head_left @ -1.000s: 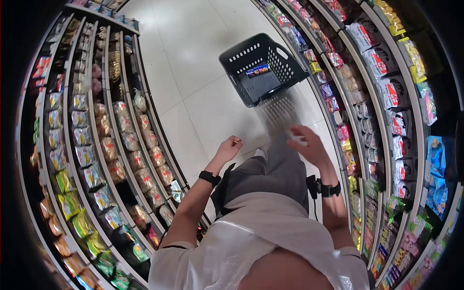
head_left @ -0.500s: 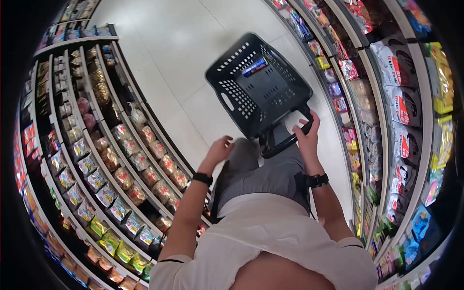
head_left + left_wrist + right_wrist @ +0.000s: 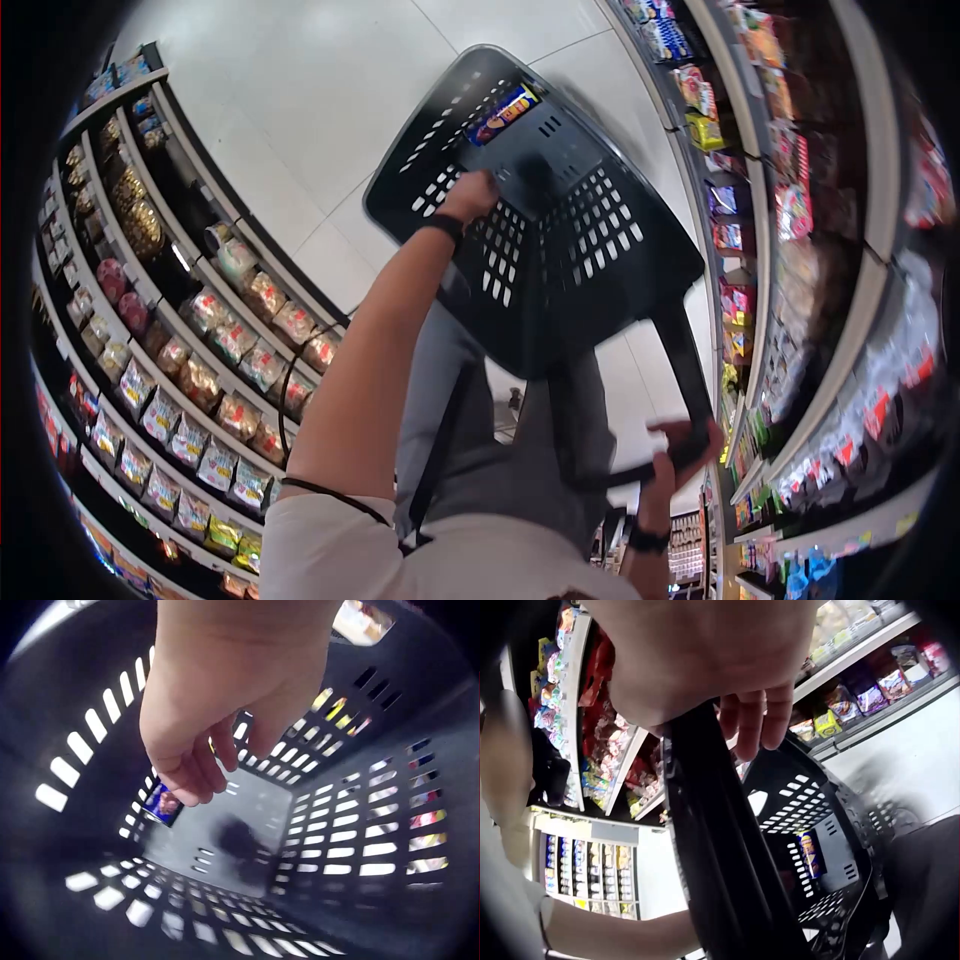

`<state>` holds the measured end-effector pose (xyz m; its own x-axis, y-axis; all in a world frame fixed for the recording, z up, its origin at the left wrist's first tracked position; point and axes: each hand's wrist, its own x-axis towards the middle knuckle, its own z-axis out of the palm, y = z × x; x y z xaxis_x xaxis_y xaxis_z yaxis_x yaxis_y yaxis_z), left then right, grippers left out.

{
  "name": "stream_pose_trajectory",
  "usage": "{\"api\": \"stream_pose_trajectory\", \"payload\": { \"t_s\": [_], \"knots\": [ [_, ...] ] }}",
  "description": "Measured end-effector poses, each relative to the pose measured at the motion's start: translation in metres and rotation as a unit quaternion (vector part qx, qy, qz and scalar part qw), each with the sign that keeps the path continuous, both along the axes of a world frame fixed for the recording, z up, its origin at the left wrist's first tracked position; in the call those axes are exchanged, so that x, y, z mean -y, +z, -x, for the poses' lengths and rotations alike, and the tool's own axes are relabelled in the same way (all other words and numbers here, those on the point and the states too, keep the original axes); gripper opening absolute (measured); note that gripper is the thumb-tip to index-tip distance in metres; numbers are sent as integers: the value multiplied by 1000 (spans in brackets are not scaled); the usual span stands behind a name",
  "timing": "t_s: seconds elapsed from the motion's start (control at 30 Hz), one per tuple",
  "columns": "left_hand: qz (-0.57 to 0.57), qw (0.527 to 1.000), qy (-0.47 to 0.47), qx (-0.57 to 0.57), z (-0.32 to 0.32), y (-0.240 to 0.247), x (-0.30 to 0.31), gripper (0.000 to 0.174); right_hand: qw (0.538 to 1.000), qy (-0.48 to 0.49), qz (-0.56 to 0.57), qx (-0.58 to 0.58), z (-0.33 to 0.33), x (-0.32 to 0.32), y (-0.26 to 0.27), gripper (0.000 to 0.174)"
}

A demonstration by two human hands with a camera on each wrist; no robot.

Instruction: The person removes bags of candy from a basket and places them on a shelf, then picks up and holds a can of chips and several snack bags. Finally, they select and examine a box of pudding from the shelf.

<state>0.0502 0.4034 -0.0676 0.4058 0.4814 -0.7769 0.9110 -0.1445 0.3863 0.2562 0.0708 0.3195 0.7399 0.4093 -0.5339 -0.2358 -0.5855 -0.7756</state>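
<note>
A black perforated shopping basket (image 3: 600, 315) hangs tilted in front of the person's legs. My right hand (image 3: 672, 468) grips its handle (image 3: 688, 375); in the right wrist view the fingers (image 3: 751, 724) wrap over the dark bar (image 3: 727, 847). Inside the basket, against the far side, lies a blue pack (image 3: 503, 115) with yellow markings. My left hand (image 3: 472, 196) reaches in over the basket. Its fingers (image 3: 196, 769) hang loosely bent with nothing in them, and overlap the edge of the blue pack (image 3: 160, 804) in the left wrist view.
Shelves of bagged snacks (image 3: 240, 350) run along the left of the aisle. On the right stand more shelves of packaged sweets (image 3: 790, 190), close to the basket and right arm. Pale floor tiles (image 3: 290, 90) stretch ahead between them.
The basket has come up and closer to the body, its handle drawn back by my right hand, which took hold of it. My left hand has moved forward over the basket.
</note>
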Motion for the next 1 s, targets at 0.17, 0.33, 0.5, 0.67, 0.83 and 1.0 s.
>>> {"api": "stream_pose_trajectory", "payload": {
  "t_s": [0.17,0.33,0.5,0.67,0.83,1.0],
  "knots": [
    [-179,972,-81,-130,-30,-154,-81,67,998,-63,-15,17,12,18,-37,85],
    [-122,985,-67,-106,-40,-249,-89,72,996,-74,44,-15,20,15,-107,86],
    [-110,985,-6,-132,-11,-301,-48,72,994,-82,66,-35,28,6,-140,87],
    [-8,991,115,-67,16,-274,4,74,993,-103,42,-27,35,-25,-123,88],
    [300,934,193,32,28,-164,-14,68,990,-134,-36,-39,52,-78,-80,89],
    [335,917,208,-52,10,13,-78,60,975,-158,-144,-59,60,-122,-16,90]
  ]
}}
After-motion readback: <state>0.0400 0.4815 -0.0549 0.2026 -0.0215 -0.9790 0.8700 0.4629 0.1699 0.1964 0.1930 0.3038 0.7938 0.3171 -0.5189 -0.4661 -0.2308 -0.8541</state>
